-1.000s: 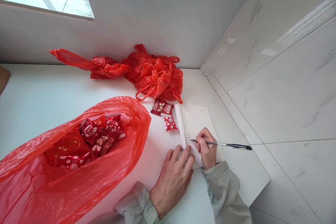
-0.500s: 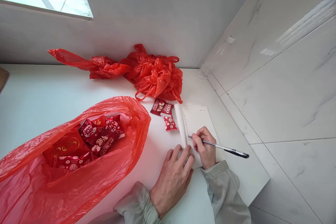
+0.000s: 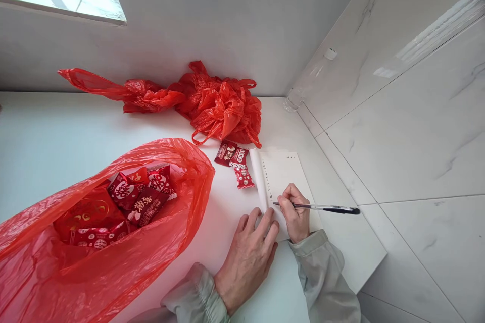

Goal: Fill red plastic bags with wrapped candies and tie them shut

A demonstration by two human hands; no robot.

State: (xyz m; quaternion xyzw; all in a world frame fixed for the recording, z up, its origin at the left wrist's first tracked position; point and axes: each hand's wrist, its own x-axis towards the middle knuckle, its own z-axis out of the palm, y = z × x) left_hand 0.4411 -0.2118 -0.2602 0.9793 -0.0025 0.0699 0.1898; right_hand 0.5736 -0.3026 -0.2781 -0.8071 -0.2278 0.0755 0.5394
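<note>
A notepad (image 3: 282,171) with its cover page curled back lies on the white table, a column of small handwritten marks down its left side. My right hand (image 3: 295,212) grips a pen (image 3: 326,208), whose tip touches the paper near the bottom of that column. Fingers spread, my left hand (image 3: 250,252) rests flat across the notepad's lower left corner and the table. Just left of the notepad are a dark red candy packet (image 3: 227,154) and a patterned red candy packet (image 3: 243,176).
An open red plastic bag (image 3: 182,227) holding several wrapped sweets (image 3: 146,205) fills the left front. Crumpled red plastic bags (image 3: 223,106) lie along the back wall. A clear bottle (image 3: 297,96) stands in the corner beside the marble-tiled wall (image 3: 417,136).
The pen tip has shifted slightly down the page, and the pen lies at a flatter angle. My left hand keeps its place on the notepad. The whole view has moved slightly.
</note>
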